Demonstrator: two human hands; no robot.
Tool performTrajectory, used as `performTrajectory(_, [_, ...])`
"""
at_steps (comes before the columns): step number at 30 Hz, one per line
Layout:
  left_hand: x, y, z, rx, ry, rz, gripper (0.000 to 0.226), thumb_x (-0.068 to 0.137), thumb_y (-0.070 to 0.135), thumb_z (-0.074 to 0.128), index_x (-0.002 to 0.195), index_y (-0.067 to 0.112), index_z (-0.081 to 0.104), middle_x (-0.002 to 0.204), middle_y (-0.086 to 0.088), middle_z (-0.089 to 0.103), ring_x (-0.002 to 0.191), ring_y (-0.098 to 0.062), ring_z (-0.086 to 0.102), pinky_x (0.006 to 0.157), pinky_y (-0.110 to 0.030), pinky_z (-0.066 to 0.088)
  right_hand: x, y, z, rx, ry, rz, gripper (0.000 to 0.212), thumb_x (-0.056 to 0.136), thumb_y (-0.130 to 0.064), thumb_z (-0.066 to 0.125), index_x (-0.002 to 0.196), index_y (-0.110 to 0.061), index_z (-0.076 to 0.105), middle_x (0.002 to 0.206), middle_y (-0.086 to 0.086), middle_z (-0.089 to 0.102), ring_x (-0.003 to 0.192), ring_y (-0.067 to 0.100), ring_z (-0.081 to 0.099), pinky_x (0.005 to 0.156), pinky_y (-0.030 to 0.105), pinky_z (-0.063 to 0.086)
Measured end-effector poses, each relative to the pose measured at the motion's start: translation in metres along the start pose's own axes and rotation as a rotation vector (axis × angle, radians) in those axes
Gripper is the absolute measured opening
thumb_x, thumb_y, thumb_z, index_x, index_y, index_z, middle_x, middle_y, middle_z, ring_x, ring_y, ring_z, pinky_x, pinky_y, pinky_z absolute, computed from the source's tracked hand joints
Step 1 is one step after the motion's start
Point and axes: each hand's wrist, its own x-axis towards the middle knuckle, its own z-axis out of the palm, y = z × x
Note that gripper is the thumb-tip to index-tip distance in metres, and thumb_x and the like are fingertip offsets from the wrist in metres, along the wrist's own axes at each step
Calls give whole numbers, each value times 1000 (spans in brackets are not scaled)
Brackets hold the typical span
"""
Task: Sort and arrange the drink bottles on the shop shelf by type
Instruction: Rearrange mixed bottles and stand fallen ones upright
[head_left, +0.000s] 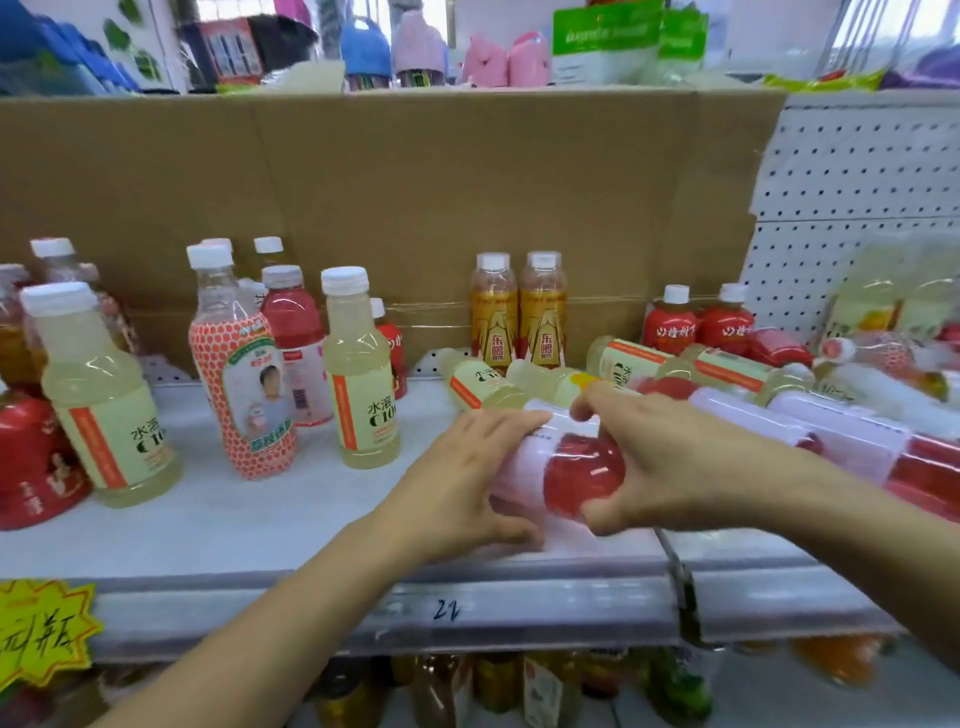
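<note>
The left hand (467, 478) and the right hand (675, 467) were both curled round a red bottle (576, 473) lying on its side near the front edge of the shelf (260, 519), at the centre of the frame. Full and smooth-sided, it probably felt weighty and a little slippery (the glossy label would not help), so a grip round the middle suited it. Just behind it lay pale yellow bottles (478, 387). Fallen red bottles (831, 436) crowded the right, and upright bottles (358, 369) stood at centre left.
</note>
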Motion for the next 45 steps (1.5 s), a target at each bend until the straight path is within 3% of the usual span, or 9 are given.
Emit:
performTrajectory(3, [1,6,3,-48,216,-50,90,65,34,89,140,40,40,133,9,55,117,-12,50,99,-34,46,11,-12,-26,171,115,-47,56,70,-47,77,115,-23,53,105,-7,61,85,11,61,77,36,57])
performTrajectory(8, [-13,-8,-5,-310,455,-306,82,65,40,90,132,42,43,113,20,65,102,3,62,89,-17,50,58,-7,-46,857,207,-33,52,90,-56,59,92,-5,70,82,7,72,67,19,68,76,47,60])
performTrajectory(12, [-23,-22,-12,-335,528,-514,80,59,53,86,125,43,43,109,18,68,98,-6,67,92,-40,55,115,-3,-13,525,138,21,64,91,-57,57,84,7,61,71,6,53,66,19,51,61,34,46])
performTrajectory(14, [-27,-33,-16,-285,544,-587,88,55,62,79,131,44,41,112,16,69,101,-12,67,92,-43,54,140,-6,6,314,51,47,48,90,-50,61,71,-8,50,69,1,50,66,19,49,52,29,34])
performTrajectory(20, [-36,-55,-31,-263,577,-629,93,55,62,80,135,47,35,119,18,65,108,-10,65,95,-43,54,186,-34,28,91,-58,76,42,94,-43,59,117,-7,60,119,11,62,99,27,58,75,29,41])
performTrajectory(27, [-42,-72,-33,-271,606,-669,96,60,63,81,140,40,32,131,13,60,116,-13,61,99,-43,52,203,-46,49,231,-103,199,67,87,-36,71,139,-3,43,127,12,57,99,25,54,79,32,46])
performTrajectory(36, [-42,-78,-28,-275,637,-666,96,60,65,80,141,42,32,128,17,62,112,-11,63,95,-43,54,168,-48,48,1008,217,-34,23,71,-9,79,85,-18,63,78,-1,66,75,16,64,64,28,49])
performTrajectory(41, [-41,-75,-31,-378,611,-681,96,64,57,84,143,41,31,130,15,61,114,-10,62,100,-45,52,153,-50,56,1129,235,-69,53,69,-8,85,106,-23,50,96,-6,64,87,4,62,70,22,45])
performTrajectory(45, [-44,-61,-31,-249,621,-706,98,74,47,83,148,32,21,143,6,46,129,-11,47,109,-40,42,142,-34,50,945,143,-67,71,74,-21,85,131,-17,43,119,-4,61,111,14,60,96,34,49])
